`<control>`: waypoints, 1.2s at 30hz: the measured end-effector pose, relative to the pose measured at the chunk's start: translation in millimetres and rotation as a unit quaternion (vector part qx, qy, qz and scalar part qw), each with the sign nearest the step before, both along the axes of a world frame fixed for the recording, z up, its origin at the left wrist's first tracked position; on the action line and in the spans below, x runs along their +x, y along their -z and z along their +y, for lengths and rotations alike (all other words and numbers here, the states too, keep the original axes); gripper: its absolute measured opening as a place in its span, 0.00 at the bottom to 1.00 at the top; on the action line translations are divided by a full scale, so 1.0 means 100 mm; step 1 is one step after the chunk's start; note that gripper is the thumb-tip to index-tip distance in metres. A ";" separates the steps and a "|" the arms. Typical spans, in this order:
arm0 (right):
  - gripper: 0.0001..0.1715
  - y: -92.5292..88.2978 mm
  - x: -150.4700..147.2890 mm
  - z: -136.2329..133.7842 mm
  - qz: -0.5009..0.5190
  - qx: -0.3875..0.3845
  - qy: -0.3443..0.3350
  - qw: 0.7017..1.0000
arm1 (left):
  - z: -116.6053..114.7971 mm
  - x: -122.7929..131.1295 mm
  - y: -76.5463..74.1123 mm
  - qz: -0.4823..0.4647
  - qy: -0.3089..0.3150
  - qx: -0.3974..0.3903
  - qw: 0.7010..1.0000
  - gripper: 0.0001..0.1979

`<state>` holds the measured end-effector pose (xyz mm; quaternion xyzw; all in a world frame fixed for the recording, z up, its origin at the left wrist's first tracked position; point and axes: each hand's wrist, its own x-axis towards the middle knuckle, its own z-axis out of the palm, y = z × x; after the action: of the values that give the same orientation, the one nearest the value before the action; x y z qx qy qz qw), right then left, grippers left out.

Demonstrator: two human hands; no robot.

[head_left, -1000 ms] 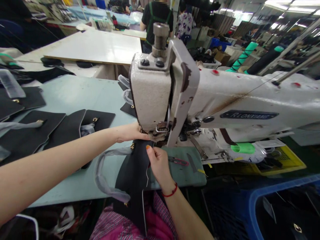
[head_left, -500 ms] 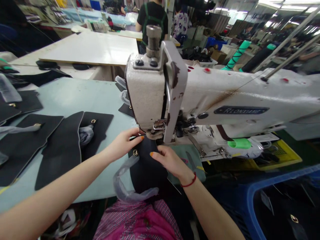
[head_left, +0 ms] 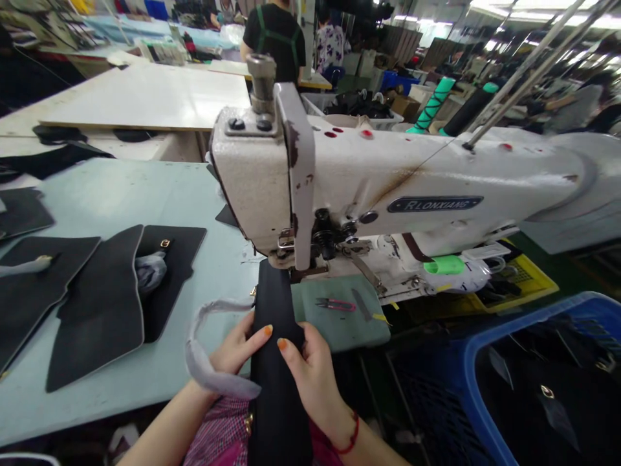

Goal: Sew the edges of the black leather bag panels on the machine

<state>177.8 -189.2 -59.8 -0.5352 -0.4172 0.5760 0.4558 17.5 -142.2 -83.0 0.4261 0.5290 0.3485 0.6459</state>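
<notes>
A black bag piece [head_left: 277,369] runs from under the head of the white sewing machine [head_left: 252,175] down toward my lap. My left hand [head_left: 237,353] grips its left edge, thumb on top. My right hand [head_left: 310,372] holds the right edge, its thumb on top as well; the fingers of both hands are partly hidden beneath. A handle wrapped in clear plastic [head_left: 196,356] loops out on the left over my left wrist, with gold buckles at the piece's edge. Pink thread snips [head_left: 336,304] lie on the green pad to the right.
Several black bag pieces [head_left: 97,304] with wrapped handles lie on the pale table [head_left: 145,188] at left. A blue basket [head_left: 478,349] holding black pieces stands at lower right. A yellow tray [head_left: 528,285] sits behind it. Other people are in the background.
Both hands have moved down toward me, drawing the bag piece out straighter from the machine head. The snips on the pad are now uncovered. My view has shifted slightly right.
</notes>
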 end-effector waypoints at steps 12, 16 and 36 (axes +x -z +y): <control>0.16 -0.07 0.11 0.02 -0.143 0.057 -0.016 0.988 | -0.03 0.16 -0.20 0.107 -0.129 0.015 0.986 0.31; 0.23 -0.04 0.09 0.01 -0.128 0.039 -0.006 0.991 | -0.02 0.17 -0.28 0.106 -0.142 0.006 0.984 0.33; 0.26 -0.08 0.08 0.14 -0.082 -0.002 -0.005 0.997 | 0.07 0.19 -0.28 -0.005 -0.150 -0.061 0.987 0.32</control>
<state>185.6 -175.3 -51.5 -0.5794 -0.4548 0.5331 0.4162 36.3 -134.9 -55.2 0.2998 0.6037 0.4112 0.6136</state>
